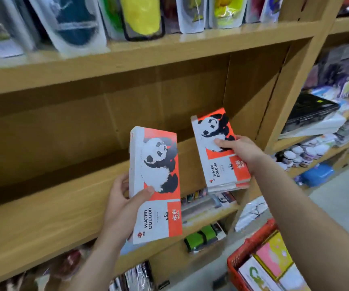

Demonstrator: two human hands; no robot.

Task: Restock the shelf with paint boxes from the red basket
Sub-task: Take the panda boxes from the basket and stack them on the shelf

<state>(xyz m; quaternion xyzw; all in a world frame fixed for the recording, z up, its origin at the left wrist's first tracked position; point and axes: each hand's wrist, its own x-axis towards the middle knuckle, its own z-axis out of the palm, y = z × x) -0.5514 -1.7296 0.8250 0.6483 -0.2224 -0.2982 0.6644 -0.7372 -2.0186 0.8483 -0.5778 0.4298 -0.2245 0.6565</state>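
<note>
Wooden shelf [49, 208]: bare board, its front edge below both hands.
Red basket [251, 244]: low right, holding coloured boxes.
Left paint box [154, 185]: panda cover, held above the shelf's front edge.
Right paint box [219, 150]: nearer the shelf's right end.
Left hand [121, 204]: fingers grasping the left paint box.
Right hand [240, 150]: fingers grasping the right paint box.

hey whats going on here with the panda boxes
A person is restocking a wooden shelf. The left hand holds one panda watercolour box and the right hand holds what looks like a small stack of the same boxes, all raised in front of the bare middle shelf. None of them is set down yet. The red basket sits at lower right with other packs still inside.
</note>
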